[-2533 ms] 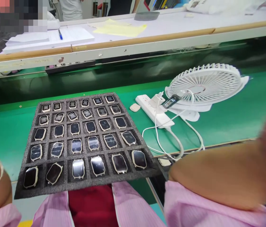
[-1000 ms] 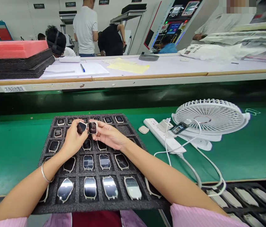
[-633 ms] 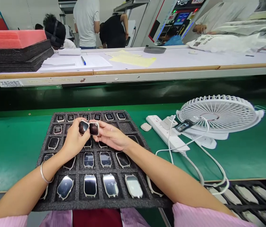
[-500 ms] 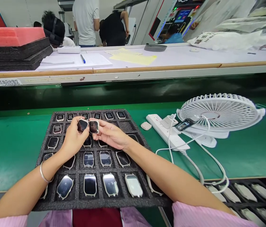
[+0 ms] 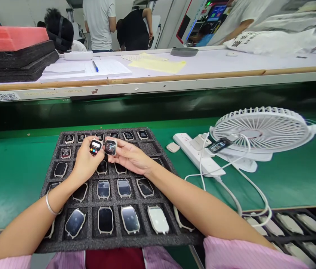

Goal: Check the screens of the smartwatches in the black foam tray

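My left hand [image 5: 86, 160] is closed on a smartwatch [image 5: 95, 147] without a strap, its screen lit with a white box and coloured dots. Close beside it, my right hand [image 5: 129, 156] grips a second strapless smartwatch [image 5: 110, 147] by its edge, with a lit picture on a dark screen. Both are held above a black foam tray [image 5: 90, 224] with square pockets. Several more smartwatches [image 5: 106, 220] lie in the pockets, mostly dark-screened; those in the far row show pale text. My forearms hide part of the tray.
On the right of the green bench [image 5: 292, 175] stand a white fan [image 5: 258, 130] and a power strip [image 5: 199, 157] with looping white cables. Another tray [image 5: 300, 235] sits lower right. Across the back runs a shelf [image 5: 152, 82] with stacked foam [image 5: 14, 52] and papers; people are beyond it.
The screens of both held smartwatches were dark and are now lit. My hands stay nearly in place, and the whole view has shifted slightly.
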The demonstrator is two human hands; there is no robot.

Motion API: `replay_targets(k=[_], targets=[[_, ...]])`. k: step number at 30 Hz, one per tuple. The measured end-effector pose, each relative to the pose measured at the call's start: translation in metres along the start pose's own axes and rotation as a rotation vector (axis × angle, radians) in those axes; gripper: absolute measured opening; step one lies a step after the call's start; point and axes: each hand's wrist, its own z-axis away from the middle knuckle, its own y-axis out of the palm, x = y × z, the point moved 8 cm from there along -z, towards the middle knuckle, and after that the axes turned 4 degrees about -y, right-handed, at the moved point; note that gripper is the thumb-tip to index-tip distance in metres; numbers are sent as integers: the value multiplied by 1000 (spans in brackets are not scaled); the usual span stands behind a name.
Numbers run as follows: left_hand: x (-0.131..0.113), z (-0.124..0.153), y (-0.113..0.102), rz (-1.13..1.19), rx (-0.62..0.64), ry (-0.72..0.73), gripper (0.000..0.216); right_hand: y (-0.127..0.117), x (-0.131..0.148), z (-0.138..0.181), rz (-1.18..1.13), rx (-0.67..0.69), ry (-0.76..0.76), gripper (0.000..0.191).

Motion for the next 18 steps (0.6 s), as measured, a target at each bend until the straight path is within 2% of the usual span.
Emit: replay_targets(k=[8,13,18], targets=[[-4,1,-4,-16,-39,12,30,-2,4,1,1,-8,-10,51],[-1,1,-3,26,-22,0,35,0,4,1,-14,6,-13,51],[1,-6,0,9,-49,40,35,-6,2,-3,-6,-40,-14,51]])
